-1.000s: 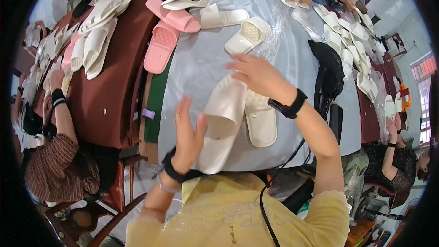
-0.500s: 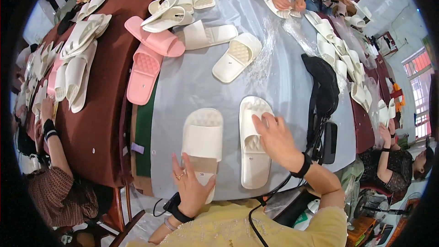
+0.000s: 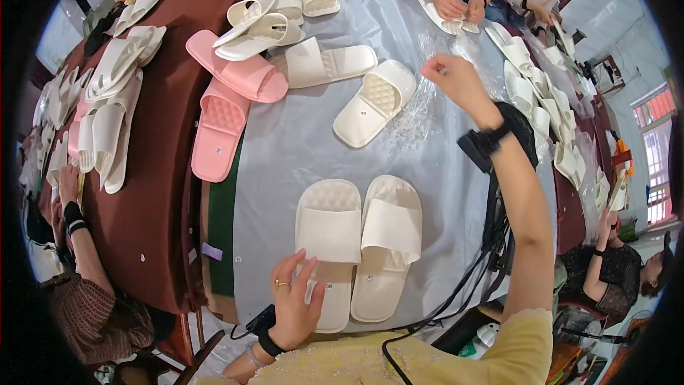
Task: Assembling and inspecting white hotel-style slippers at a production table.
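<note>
Two cream slide slippers lie side by side on the grey table cover [image 3: 285, 164] in front of me. My left hand [image 3: 293, 303] rests with spread fingers on the heel of the left slipper [image 3: 328, 242]. The right slipper [image 3: 388, 242] lies untouched beside it. My right hand [image 3: 456, 78], with a black wristband, reaches far out and pinches a clear plastic bag [image 3: 427, 93] lying beside a single cream slipper [image 3: 374, 103] turned sole up.
Two pink slippers [image 3: 228, 100] and more cream ones [image 3: 285, 14] lie at the table's far left. Rows of cream slippers line the brown cloth [image 3: 157, 171] on the left and the table's right edge [image 3: 541, 93]. Other people's hands [image 3: 452, 7] work at the far side. A black bag [image 3: 520, 128] and cables lie right.
The pair of cream slippers was set down flat side by side. My right hand left the right slipper and reached forward to the plastic bag. My left hand stayed at the left slipper's heel.
</note>
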A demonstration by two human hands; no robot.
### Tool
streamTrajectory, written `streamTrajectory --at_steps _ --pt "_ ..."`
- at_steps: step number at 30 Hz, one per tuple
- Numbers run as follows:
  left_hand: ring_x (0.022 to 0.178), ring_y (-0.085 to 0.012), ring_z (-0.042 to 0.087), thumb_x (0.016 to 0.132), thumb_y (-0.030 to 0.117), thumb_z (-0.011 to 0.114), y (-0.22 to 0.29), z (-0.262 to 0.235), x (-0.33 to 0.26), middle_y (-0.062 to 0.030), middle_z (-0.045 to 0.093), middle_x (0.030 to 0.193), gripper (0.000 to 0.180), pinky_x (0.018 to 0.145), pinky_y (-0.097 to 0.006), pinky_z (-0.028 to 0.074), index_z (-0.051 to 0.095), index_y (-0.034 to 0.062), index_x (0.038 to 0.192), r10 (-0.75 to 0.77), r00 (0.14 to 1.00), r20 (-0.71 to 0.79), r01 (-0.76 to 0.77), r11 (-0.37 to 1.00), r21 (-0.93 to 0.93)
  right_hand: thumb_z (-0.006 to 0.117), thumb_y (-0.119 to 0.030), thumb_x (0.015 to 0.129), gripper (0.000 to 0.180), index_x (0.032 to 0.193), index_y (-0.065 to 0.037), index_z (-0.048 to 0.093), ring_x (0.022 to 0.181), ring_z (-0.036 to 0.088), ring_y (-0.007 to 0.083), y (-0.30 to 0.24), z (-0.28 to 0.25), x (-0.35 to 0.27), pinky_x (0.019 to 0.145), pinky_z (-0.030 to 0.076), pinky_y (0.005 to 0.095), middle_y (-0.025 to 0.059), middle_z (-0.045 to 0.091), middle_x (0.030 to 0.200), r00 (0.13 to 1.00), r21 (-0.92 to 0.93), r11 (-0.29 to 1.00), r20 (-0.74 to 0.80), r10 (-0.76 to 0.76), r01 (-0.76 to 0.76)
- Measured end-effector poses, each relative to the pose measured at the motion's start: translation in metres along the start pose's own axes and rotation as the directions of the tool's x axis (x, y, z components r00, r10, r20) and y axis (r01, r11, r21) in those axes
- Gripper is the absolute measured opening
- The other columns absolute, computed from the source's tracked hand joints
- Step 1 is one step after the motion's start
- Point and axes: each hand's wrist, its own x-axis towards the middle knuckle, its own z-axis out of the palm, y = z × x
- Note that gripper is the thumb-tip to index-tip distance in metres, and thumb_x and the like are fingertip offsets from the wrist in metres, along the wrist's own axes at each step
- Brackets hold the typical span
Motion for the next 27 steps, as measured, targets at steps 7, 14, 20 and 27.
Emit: streamTrajectory --at_steps 7,14,20,27 --pt "0.109 -0.0328 0.045 0.071 0.001 0.062 0.007 0.001 0.007 -0.0127 0.052 0.113 0.029 0.092 -0.042 0.036 0.060 0.0057 0.100 0.032 0.996 -0.080 -0.042 0.992 -0.117 0.065 -0.033 0.074 0.027 0.084 -0.009 0.067 0.074 0.062 0.0269 0.016 0.074 0.050 0.068 0.047 0.0342 0.0120 0.064 0.078 0.992 -0.051 0.991 -0.014 0.123 -0.124" --pt "0.102 -0.0304 0.051 0.074 -0.002 0.060 0.006 -0.013 -0.010 -0.0107 0.056 0.107 0.029 0.088 -0.039 0.040 0.059 0.0047 0.102 0.047 0.993 -0.111 -0.070 0.975 -0.212 0.055 -0.021 0.088 0.021 0.103 -0.007 0.058 0.090 0.057 0.0105 -0.067 -0.032 -0.037 0.082 0.038 0.0247 0.0028 0.064 0.092 0.957 0.767 0.635 -0.243 0.159 0.089" --pt "0.098 -0.0244 0.057 0.086 0.008 0.054 0.041 -0.034 -0.009 -0.0132 0.059 0.110 0.021 0.084 -0.032 0.044 0.061 0.0030 0.104 0.095 0.993 0.073 -0.042 0.845 -0.533 0.049 -0.018 0.091 0.027 0.113 -0.001 0.050 0.064 0.056 0.0061 -0.144 -0.114 -0.161 0.050 0.040 0.0169 0.0010 0.059 0.078 0.993 0.948 0.312 0.026 0.115 -0.061" --pt "0.099 -0.0212 0.057 0.095 0.024 0.041 0.079 -0.015 -0.023 -0.0105 0.061 0.104 0.036 0.089 -0.032 0.044 0.048 -0.0034 0.118 0.046 0.921 0.388 0.374 0.187 -0.909 0.055 -0.018 0.088 0.017 0.092 -0.003 0.062 0.060 0.051 0.0014 -0.188 -0.027 -0.285 0.046 0.033 0.0152 -0.0014 0.057 0.069 0.743 0.586 0.512 0.648 0.170 -0.628"
